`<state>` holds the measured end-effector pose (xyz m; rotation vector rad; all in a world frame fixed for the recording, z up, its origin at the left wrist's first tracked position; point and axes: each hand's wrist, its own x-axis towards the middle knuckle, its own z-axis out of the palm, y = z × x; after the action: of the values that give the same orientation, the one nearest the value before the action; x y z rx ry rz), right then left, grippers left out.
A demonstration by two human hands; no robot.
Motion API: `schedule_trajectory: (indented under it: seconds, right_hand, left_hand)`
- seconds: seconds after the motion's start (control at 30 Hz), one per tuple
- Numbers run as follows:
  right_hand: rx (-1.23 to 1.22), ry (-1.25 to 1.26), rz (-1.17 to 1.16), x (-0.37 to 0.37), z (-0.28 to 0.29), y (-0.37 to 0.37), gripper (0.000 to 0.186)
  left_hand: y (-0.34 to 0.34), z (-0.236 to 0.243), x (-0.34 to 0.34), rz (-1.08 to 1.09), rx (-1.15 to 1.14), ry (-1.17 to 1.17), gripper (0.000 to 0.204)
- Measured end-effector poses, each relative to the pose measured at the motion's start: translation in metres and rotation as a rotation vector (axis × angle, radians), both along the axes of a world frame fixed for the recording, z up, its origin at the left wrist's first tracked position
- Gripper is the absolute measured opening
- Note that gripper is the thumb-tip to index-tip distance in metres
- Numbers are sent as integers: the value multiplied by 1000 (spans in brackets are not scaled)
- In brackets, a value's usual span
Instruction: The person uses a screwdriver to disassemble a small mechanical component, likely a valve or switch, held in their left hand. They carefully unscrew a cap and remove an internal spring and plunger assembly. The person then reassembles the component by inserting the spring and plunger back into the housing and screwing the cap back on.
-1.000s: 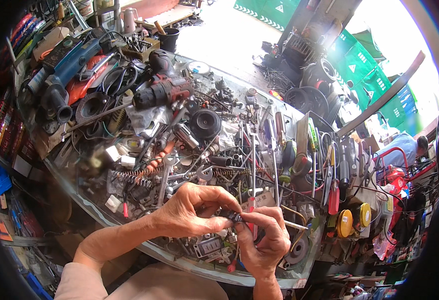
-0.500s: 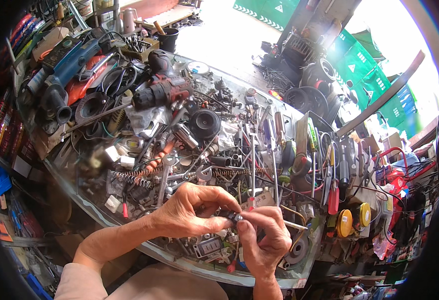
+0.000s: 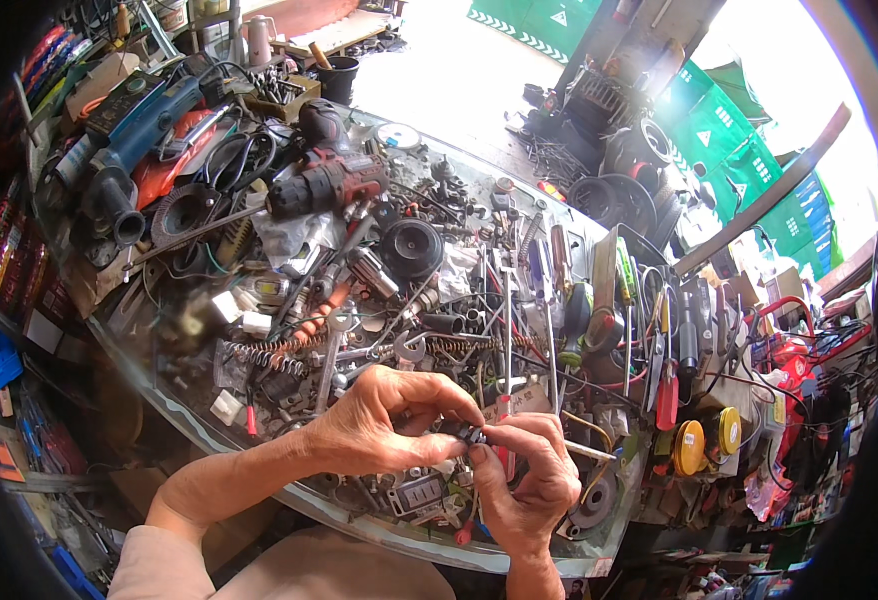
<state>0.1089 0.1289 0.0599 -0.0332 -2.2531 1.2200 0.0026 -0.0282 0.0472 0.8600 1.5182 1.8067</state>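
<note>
Low over the near edge of the bench, both my hands meet around a small dark-and-silver metal part. The thumb and fingers of my left hand pinch it from the left. From the right, the thumb and forefinger of my right hand close on its other end. Fingers cover most of the part, so its exact kind does not show. Just beyond the hands lie an open-end wrench and a long screwdriver. A metal plate with slots lies below the fingers.
Loose hardware crowds the glass-topped bench. A red-and-black cordless drill, a blue angle grinder and a round black part lie farther back. Pliers and screwdrivers stand at the right, near two yellow discs. Coil springs lie left.
The small part has turned slightly between my fingertips, and my right thumb and forefinger have shifted a little. My left hand has barely moved.
</note>
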Motion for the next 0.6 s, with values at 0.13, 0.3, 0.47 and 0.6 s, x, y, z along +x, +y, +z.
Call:
schedule_trajectory:
  seconds: [0.13,0.3,0.47,0.6]
  right_hand:
    - [-106,-48,-14,1,4,-4,14]
    - [-48,-5,27,2,-8,5,22]
    - [-218,-84,29,1,-4,-2,23]
    - [-234,-101,65,4,-11,0,23]
  left_hand:
    - [0,-2,1,25,8,-2,28]
    - [1,-1,1,8,-3,0,28]
    - [0,-4,0,21,25,-25,27]
    - [1,-5,1,42,41,-34,27]
